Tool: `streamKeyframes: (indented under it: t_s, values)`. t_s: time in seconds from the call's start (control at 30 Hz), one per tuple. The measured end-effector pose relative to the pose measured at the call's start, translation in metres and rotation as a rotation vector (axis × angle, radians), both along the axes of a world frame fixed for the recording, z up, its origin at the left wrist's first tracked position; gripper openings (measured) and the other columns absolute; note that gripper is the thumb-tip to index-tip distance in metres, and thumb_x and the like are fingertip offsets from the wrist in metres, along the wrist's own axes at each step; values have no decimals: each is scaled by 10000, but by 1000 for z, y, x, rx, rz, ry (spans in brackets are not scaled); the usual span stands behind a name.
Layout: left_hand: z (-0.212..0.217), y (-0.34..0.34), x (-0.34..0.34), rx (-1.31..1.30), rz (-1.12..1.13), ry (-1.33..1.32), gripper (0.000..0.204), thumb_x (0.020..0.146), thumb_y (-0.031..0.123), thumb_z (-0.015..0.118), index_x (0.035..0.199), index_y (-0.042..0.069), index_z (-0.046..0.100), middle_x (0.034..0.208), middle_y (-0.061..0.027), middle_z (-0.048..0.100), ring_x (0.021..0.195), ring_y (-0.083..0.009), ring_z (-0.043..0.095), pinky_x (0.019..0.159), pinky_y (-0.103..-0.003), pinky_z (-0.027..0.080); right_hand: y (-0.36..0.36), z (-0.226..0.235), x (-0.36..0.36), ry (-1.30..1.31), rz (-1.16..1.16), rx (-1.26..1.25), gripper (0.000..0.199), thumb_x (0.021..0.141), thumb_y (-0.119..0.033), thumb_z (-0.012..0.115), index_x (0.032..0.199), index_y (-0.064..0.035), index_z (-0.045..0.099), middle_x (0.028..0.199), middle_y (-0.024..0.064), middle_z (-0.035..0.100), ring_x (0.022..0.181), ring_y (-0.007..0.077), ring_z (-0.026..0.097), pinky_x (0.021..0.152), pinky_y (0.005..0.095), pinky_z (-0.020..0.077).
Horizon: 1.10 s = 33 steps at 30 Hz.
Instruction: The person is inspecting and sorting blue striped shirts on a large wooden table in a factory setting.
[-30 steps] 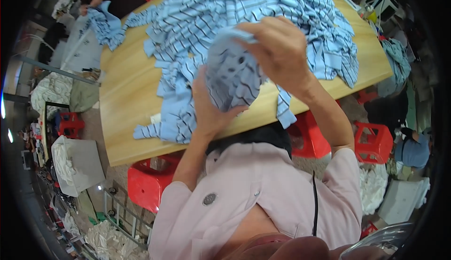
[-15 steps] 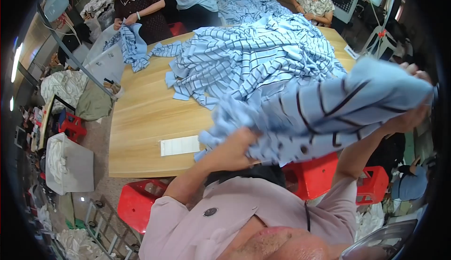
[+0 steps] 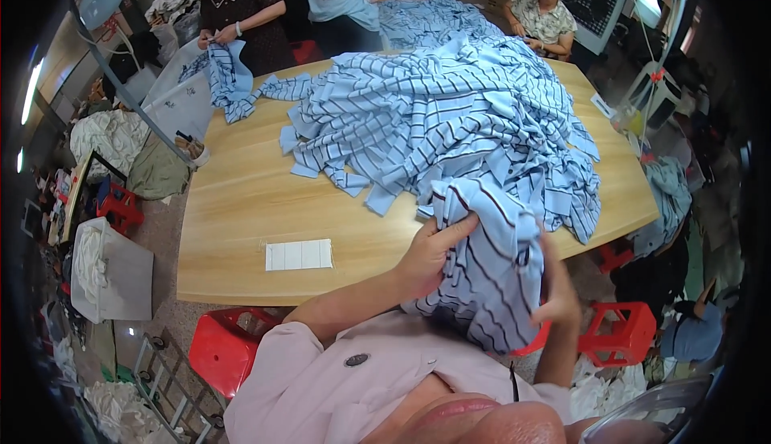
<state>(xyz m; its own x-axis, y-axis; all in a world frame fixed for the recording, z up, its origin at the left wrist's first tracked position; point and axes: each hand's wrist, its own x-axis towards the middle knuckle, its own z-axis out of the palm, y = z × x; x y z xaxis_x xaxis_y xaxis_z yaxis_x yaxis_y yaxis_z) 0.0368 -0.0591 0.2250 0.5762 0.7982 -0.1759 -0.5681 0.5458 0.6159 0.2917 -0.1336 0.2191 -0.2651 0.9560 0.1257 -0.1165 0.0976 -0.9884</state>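
Observation:
A light-blue knit garment [image 3: 494, 271] with dark stripes hangs bunched in front of my chest, over the table's near edge. My left hand [image 3: 438, 255] is closed on its upper left side, thumb on top of the cloth. At the garment's right edge is my right hand [image 3: 560, 290], its thumb apart from fingers that are blurred and partly behind the cloth; whether it grips cannot be made out. Just beyond lies a large heap of similar striped pieces [image 3: 418, 107], spread over the far and middle part of the wooden table [image 3: 229, 219].
A white paper strip [image 3: 298, 255] lies on the table at the left. Red stools [image 3: 225, 352] stand at the near edge. A white bin [image 3: 120, 271] with cloth is at the left. Across the table, one person [image 3: 241, 18] handles a striped piece; another [image 3: 542, 10] sits at the right.
The garment has come down from the right, close to my chest, and is more gathered. My right hand has moved left and lower; my left hand has shifted slightly right.

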Motion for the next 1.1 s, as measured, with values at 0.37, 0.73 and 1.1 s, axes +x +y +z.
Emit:
streamKeyframes:
  t_s: [0.37,0.73,1.1]
  values:
    - [-53,23,14,661,-524,287,439,1035,255,747,1365,-15,643,1317,-75,695,1171,-131,612,1030,-317,499,-42,-108,-24,2,-402,-440,704,684,-60,875,1357,1,678,1313,93,720,1194,232,682,1083,383,521]
    - [-216,95,-75,1196,278,1210,625,918,268,813,1470,66,600,1419,-230,622,1342,-418,565,1103,-454,470,-72,10,69,-612,-51,-358,1060,540,-260,984,1475,13,568,1406,158,683,1307,255,642,1140,389,472]
    - [-215,78,-78,1255,137,1451,779,933,354,787,1598,109,463,1572,-218,475,1488,-390,422,1163,-531,361,4,75,74,-852,265,-458,784,606,-221,928,1320,0,690,1171,152,794,1057,222,758,989,360,568]
